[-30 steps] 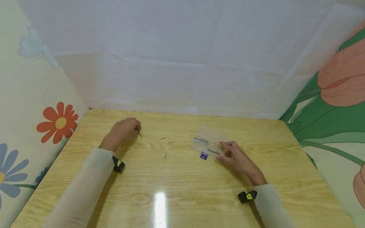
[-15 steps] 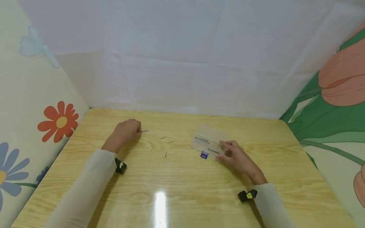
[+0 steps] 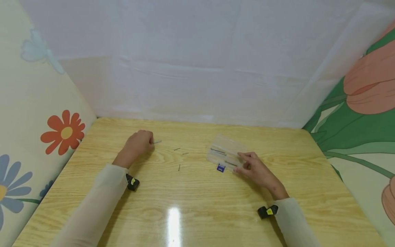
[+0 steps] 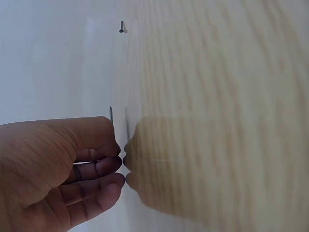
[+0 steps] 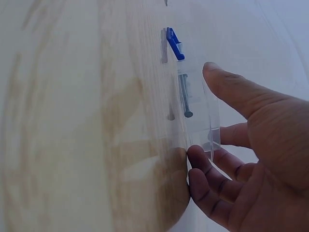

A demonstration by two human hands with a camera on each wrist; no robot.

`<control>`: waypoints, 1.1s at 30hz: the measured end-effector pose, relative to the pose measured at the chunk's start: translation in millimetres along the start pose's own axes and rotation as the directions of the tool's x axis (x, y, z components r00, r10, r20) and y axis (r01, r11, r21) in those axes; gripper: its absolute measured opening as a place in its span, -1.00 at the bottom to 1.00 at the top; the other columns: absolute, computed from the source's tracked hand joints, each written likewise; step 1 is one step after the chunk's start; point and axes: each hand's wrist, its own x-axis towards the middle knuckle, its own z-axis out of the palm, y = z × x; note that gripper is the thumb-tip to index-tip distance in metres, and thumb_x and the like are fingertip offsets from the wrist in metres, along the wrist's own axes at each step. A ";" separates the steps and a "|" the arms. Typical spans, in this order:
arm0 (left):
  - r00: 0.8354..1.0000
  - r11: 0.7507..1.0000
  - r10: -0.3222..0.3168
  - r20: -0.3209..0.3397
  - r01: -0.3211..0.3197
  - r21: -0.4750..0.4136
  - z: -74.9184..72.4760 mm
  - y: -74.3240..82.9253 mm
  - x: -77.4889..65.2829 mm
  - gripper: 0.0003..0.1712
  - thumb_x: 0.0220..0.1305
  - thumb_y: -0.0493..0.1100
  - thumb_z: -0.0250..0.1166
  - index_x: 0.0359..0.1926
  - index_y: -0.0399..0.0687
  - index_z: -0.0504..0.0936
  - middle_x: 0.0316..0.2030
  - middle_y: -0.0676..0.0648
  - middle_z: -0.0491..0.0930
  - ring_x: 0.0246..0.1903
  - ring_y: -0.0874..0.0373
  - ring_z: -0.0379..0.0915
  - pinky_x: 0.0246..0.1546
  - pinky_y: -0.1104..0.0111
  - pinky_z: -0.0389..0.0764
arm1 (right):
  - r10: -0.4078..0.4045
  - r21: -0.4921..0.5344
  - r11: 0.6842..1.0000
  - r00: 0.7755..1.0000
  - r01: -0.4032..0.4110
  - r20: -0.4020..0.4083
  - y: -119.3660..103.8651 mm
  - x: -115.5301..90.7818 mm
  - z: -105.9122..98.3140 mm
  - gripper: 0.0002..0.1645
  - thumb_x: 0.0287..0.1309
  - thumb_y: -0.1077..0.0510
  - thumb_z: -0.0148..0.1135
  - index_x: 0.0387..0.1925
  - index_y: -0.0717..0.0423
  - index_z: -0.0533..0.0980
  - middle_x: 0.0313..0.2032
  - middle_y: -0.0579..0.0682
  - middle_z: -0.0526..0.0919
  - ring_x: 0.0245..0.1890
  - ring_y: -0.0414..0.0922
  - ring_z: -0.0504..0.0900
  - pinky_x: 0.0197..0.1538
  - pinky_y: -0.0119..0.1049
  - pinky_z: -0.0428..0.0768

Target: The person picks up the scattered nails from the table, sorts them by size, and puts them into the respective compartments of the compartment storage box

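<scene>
My left hand (image 3: 137,143) pinches a nail (image 3: 157,141) low over the left part of the table. In the left wrist view the nail's pointed end (image 4: 111,114) sticks out past the fingers, and its head is hidden. My right hand (image 3: 257,173) holds the near right edge of a clear plastic box (image 3: 223,140), thumb on one side and fingers on the other. Dark nails (image 3: 218,151) lie inside that box; the right wrist view shows one nail (image 5: 185,96) close up. A blue latch (image 3: 220,167) juts from the box's near side.
Between the hands lie three loose nails on the wooden table (image 3: 197,199): one nail (image 3: 177,149), a second nail (image 3: 185,153) and a nearer nail (image 3: 179,167). A white sheet (image 3: 191,68) rises behind the table, with flower-patterned panels (image 3: 64,132) at the sides.
The nail in my left hand has swung from pointing down toward the near side to pointing right. That hand has shifted slightly right; my right hand and the box stay put.
</scene>
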 end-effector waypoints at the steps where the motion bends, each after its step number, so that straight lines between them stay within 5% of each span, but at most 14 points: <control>1: 1.000 1.000 0.005 -0.004 -0.005 -0.015 0.4 0.6 0.0 -0.94 0.24 -0.36 0.27 -0.39 -0.20 0.61 -0.44 -0.08 0.59 -0.46 0.01 0.44 -0.37 0.12 0.51 | 0.002 0.001 1.000 1.000 -0.002 -0.001 0.1 -0.1 0.0 -0.15 0.36 0.01 0.36 0.51 0.27 0.25 0.21 0.20 0.36 -0.03 0.01 0.49 -0.04 -0.09 0.54; 10: 0.996 0.996 0.078 -0.038 -0.079 -0.046 3.8 12.7 1.6 -0.92 0.32 -0.32 0.30 -0.35 -0.14 0.59 -0.41 -0.06 0.58 -0.44 0.04 0.44 -0.35 0.14 0.50 | -0.005 0.004 1.000 1.000 0.005 -0.002 -0.9 -1.1 0.2 -0.15 0.35 0.05 0.37 0.51 0.28 0.24 0.22 0.21 0.36 -0.05 0.00 0.50 -0.06 -0.12 0.54; 21: 0.985 0.985 0.169 -0.044 -0.171 -0.029 6.0 50.9 4.1 -0.89 0.33 -0.29 0.32 -0.15 -0.23 0.65 -0.27 -0.10 0.62 -0.30 0.02 0.54 -0.23 0.10 0.58 | -0.017 0.007 1.000 1.000 0.017 0.003 0.2 -1.4 0.1 -0.14 0.36 0.06 0.36 0.51 0.30 0.23 0.22 0.23 0.35 -0.06 -0.01 0.51 -0.07 -0.10 0.55; 33: 0.938 0.940 0.339 -0.078 -0.333 0.077 26.2 96.8 7.7 -0.95 0.31 -0.24 0.36 -0.24 -0.05 0.64 -0.32 0.04 0.54 -0.39 0.15 0.46 -0.42 0.27 0.51 | -0.014 0.001 1.000 1.000 0.014 -0.003 0.3 -0.7 -0.2 -0.14 0.36 0.04 0.37 0.50 0.31 0.24 0.20 0.21 0.36 -0.06 -0.01 0.49 -0.05 -0.08 0.53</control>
